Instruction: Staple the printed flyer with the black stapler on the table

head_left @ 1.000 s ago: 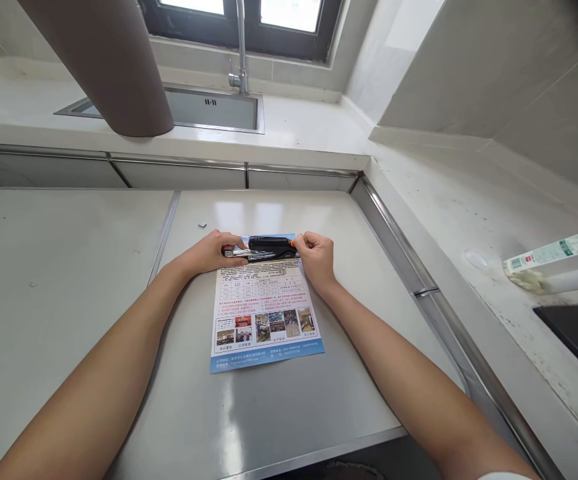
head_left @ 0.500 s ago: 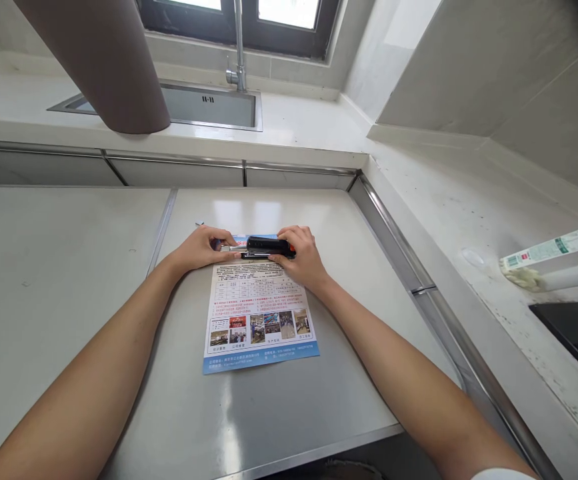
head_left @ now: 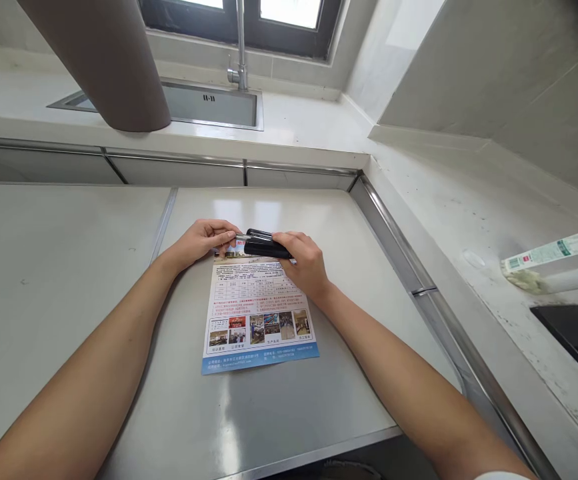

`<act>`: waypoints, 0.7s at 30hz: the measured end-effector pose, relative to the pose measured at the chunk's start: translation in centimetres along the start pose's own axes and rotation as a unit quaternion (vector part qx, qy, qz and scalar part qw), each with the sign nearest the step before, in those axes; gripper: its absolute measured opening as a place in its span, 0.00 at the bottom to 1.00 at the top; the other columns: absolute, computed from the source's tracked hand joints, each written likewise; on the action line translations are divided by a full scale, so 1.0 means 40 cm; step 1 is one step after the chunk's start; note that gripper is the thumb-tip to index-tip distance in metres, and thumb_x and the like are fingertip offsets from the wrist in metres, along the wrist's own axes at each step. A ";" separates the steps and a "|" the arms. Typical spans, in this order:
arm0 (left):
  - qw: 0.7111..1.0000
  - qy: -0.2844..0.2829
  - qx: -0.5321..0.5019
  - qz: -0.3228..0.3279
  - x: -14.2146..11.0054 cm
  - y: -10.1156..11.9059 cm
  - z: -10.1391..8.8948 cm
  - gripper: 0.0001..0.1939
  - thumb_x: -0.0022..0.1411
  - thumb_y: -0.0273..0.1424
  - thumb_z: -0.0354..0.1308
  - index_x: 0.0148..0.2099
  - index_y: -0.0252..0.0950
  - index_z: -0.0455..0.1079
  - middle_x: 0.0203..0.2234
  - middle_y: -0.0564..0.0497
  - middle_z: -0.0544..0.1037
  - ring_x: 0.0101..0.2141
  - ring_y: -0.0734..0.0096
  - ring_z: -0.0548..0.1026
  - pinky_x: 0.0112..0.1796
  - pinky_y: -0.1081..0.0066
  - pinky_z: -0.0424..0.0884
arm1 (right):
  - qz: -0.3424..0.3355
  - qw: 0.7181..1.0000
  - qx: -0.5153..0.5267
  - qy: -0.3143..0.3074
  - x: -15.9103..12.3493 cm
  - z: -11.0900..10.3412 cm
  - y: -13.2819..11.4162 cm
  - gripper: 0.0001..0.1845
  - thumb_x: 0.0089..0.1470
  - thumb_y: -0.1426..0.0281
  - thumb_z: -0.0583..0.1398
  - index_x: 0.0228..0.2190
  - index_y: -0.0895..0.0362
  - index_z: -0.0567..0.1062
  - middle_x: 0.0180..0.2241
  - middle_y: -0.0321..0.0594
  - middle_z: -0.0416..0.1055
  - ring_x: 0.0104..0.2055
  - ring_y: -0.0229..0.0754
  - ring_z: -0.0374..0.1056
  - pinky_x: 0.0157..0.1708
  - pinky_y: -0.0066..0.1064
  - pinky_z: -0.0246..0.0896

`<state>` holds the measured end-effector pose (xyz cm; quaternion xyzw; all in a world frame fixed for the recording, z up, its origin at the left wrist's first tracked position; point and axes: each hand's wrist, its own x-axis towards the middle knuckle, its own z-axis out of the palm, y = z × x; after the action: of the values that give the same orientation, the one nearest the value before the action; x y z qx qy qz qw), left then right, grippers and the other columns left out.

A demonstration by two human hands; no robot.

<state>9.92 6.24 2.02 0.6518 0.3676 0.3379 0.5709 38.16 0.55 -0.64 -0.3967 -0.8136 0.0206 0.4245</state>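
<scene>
Stapler (head_left: 267,248) just got tipped over, above the top of the flyer (head_left: 261,293): right hand (head_left: 303,260) wraps one end, left hand (head_left: 205,239) pinches the metal strip (head_left: 241,237), so imo it's being turned, not pressed.

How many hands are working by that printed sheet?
2. The left hand, near the printed sheet's upper left, pinches the silver strip of the stapler; the right hand grips the stapler's black body. No other hand shows.

Kitchen interior, identified by a rectangular grey metal sink (head_left: 231,109) and an upright silver metal faucet (head_left: 241,57) on a glossy white countertop (head_left: 313,133).
</scene>
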 end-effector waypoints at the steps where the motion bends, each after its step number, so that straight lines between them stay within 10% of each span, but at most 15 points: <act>1: 0.999 -0.003 -0.038 -0.009 0.002 -0.002 0.002 0.19 0.63 0.43 0.67 0.49 0.33 0.79 0.31 0.47 0.79 0.25 0.75 0.75 0.29 0.73 0.75 | -0.013 1.000 -0.014 0.009 0.000 -0.001 0.000 0.22 0.64 0.77 0.56 0.56 0.50 0.74 0.52 0.40 0.78 0.55 0.49 0.71 0.55 0.43 0.66; 7: 0.966 -0.069 -0.228 -0.104 0.007 -0.015 0.005 0.24 0.70 0.47 0.57 0.53 0.31 0.75 0.37 0.39 0.82 0.31 0.66 0.81 0.35 0.65 0.81 | -0.099 0.991 -0.083 0.018 -0.006 -0.007 -0.015 0.25 0.65 0.78 0.57 0.58 0.44 0.74 0.54 0.36 0.78 0.59 0.50 0.68 0.54 0.47 0.65; 21: 0.945 -0.055 -0.279 -0.160 0.004 -0.011 -0.001 0.15 0.74 0.32 0.53 0.47 0.25 0.75 0.31 0.39 0.81 0.26 0.70 0.78 0.30 0.70 0.80 | -0.163 0.974 -0.156 0.017 -0.018 -0.008 -0.031 0.21 0.66 0.74 0.61 0.56 0.43 0.75 0.56 0.34 0.76 0.59 0.48 0.68 0.54 0.43 0.66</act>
<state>9.92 6.45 1.58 0.4166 0.3261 0.2941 0.7960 37.85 -0.86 -0.47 -0.3204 -0.8531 -0.1824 0.3691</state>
